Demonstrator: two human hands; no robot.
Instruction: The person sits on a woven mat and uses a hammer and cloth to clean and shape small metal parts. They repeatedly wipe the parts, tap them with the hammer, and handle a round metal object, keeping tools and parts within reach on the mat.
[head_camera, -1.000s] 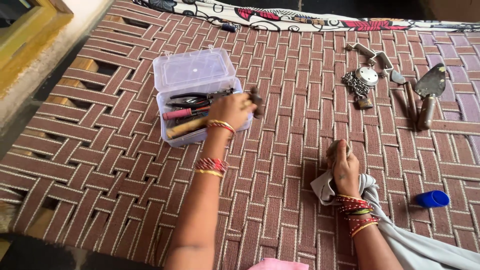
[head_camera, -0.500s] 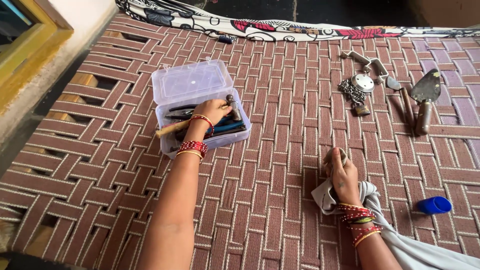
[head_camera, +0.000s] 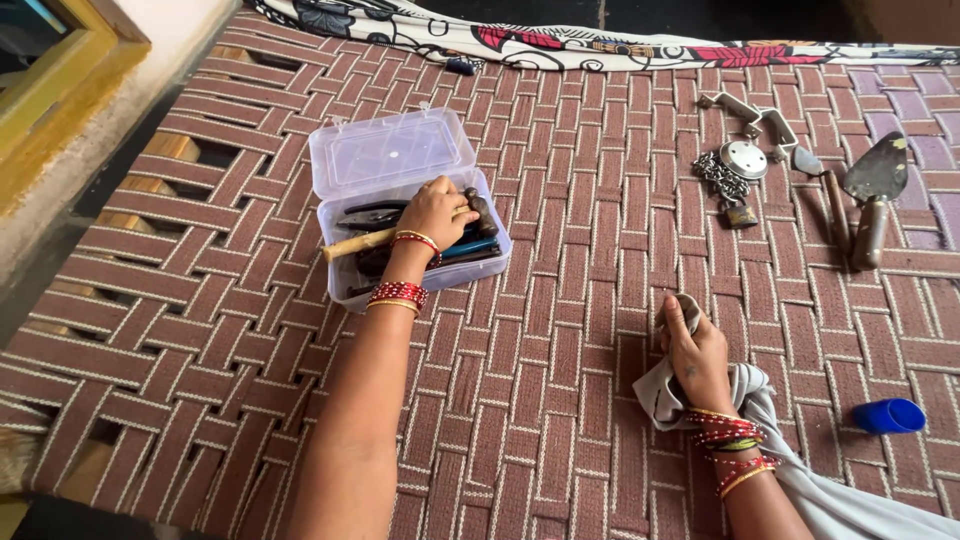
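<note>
A clear plastic tool box (head_camera: 340, 170) with its lid open stands on a brown woven cot. My left hand (head_camera: 436, 212) reaches into it and grips a hammer with a wooden handle (head_camera: 354, 244); the dark hammer head (head_camera: 483, 211) shows past my fingers. Pliers and other tools (head_camera: 370, 214) lie under it in the box. To the right, my right hand (head_camera: 694, 352) is closed on a bunched grey cloth (head_camera: 800, 480) and rests on the cot.
At the far right lie a trowel (head_camera: 872, 190), a smaller hand tool (head_camera: 826, 195), a chain with a padlock (head_camera: 728, 185) and metal brackets (head_camera: 760, 115). A blue cap (head_camera: 890, 416) sits near the right edge. A patterned cloth (head_camera: 600, 45) lines the far side.
My left hand has moved with the hammer from beside the box into it, and the hammer now lies across the box. My right hand stays on the cloth.
</note>
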